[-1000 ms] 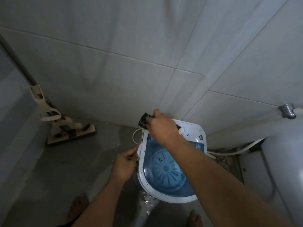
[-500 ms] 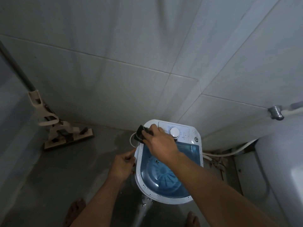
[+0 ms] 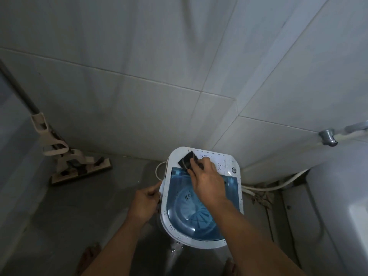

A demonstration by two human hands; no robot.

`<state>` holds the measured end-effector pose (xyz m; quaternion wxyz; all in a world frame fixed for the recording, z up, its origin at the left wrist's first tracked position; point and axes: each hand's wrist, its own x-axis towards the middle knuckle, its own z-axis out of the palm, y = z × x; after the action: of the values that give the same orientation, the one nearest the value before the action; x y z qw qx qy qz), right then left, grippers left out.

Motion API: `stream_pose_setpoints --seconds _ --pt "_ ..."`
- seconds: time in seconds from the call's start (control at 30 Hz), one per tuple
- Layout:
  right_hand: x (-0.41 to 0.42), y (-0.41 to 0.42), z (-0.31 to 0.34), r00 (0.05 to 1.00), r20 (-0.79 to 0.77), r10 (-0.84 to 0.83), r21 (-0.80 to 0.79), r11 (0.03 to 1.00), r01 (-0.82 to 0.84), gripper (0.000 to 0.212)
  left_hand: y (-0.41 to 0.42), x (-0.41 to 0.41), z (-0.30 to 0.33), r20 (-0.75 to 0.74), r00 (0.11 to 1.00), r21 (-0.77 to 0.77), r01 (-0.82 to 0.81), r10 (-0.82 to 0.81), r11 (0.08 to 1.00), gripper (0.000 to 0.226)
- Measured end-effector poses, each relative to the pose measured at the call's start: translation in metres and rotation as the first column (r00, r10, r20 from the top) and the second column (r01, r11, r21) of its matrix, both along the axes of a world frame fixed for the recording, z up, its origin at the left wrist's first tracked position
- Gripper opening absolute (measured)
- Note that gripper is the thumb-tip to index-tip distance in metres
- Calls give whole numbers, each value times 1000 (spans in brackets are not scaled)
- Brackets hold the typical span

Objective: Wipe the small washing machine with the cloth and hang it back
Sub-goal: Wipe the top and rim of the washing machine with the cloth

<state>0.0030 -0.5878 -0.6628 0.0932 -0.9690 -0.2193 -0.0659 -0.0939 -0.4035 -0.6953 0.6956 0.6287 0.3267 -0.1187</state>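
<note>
A small white washing machine (image 3: 229,243) with a clear blue lid (image 3: 201,222) stands on the floor in the tiled corner. Dark specks dot its white rim. My right hand (image 3: 207,180) presses a small dark cloth (image 3: 187,161) flat on the white control panel at the machine's back, left of the dial, which my fingers partly hide. My left hand (image 3: 144,204) grips the machine's left edge, fingers curled around the rim.
A flat mop (image 3: 79,170) leans against the left wall with its head on the floor. A white hose (image 3: 278,186) runs behind the machine toward a tap (image 3: 327,137) on the right wall. A white fixture (image 3: 348,216) fills the right side. My bare feet show at the bottom.
My right hand has slid the cloth from the machine's back left corner onto the control panel, toward the right. The left hand has kept its hold on the left edge.
</note>
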Motion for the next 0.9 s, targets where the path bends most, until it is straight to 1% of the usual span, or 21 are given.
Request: stream_pose_setpoints --seconds 0.03,0.1,0.17,0.23,0.27,0.3,0.33,0.4,0.43,0.57,0.63,0.67,0.7,0.77,0.83,0.9 --pt "-7 -3 -2 1000 7 4 -8 1000 -4 40 0 0 0 -1 1000 5 -3 3 1000 40" --pt "-11 -3 2 1000 -30 -6 -1 1000 6 40 0 0 0 -1 1000 10 -6 6 1000 39" --pt "0 2 14 996 -73 -47 71 996 52 40 0 1 2 4 1000 -4 -8 8 1000 38" --pt "19 6 25 992 -64 -105 170 979 115 40 -1 0 6 3 1000 -17 -7 7 1000 38" --pt "29 9 29 990 -54 -133 192 971 141 41 -1 0 6 3 1000 -16 -7 7 1000 38" --pt "38 12 32 986 -56 -157 185 969 164 40 -2 0 6 5 1000 -10 -5 5 1000 39" --pt "44 15 33 982 -76 -175 139 973 184 39 -1 0 6 3 1000 -6 -5 5 1000 39" --pt "47 21 28 974 -108 -198 -6 980 198 36 -1 1 7 -4 1000 -7 -5 5 1000 39" --pt "44 23 24 975 -109 -195 -44 981 191 35 0 1 6 -7 1000 -12 -3 3 1000 40" --pt "24 22 12 982 -63 -179 -24 984 178 37 1 1 8 -7 1000 -35 5 -5 999 40" --pt "6 18 5 991 -25 -132 -33 991 132 40 -1 2 10 -1 1000 -37 2 -2 999 41" --pt "-5 15 2 995 -32 -90 -28 996 90 41 -1 2 10 2 1000 -44 -5 5 999 41" --pt "-15 12 1 997 -70 -44 -7 999 44 41 -1 2 11 4 1000 -57 -12 12 998 40" --pt "-24 2 7 979 -200 25 77 997 -10 41 0 1 13 -3 1000 -72 -11 11 997 40" --pt "-14 -12 20 954 -299 32 200 979 30 40 0 0 14 -9 1000 -73 -6 5 997 40" --pt "7 -27 35 961 -271 -57 309 940 143 39 0 0 14 -17 1000 -58 0 -1 998 39"
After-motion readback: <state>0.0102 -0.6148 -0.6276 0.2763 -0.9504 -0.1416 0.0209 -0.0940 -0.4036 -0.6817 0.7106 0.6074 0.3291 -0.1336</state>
